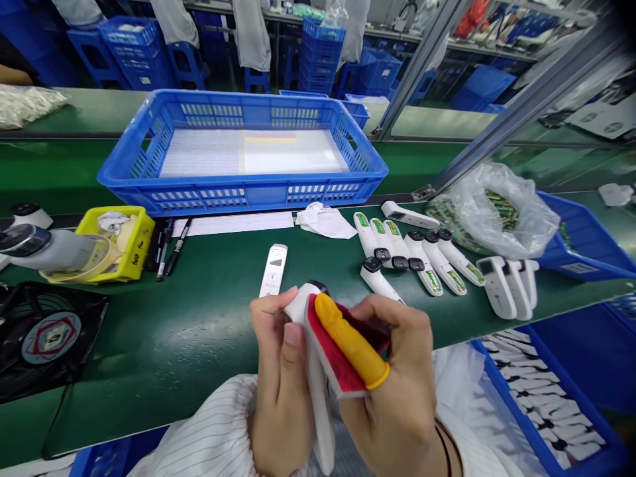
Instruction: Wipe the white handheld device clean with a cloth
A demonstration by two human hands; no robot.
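My left hand grips a white handheld thermometer-like device, its head pointing away from me. My right hand presses a red cloth against the device, with a yellow rubber cot on the thumb. Both hands are close together over the near edge of the green table. A row of several similar white devices lies to the right beyond my hands. One white device cover lies face up just past my left hand.
A large blue crate holding white sheets stands at the back. A yellow tray with tape and pens sits at left, a black fan near it. A plastic bag of parts and blue bins are at right.
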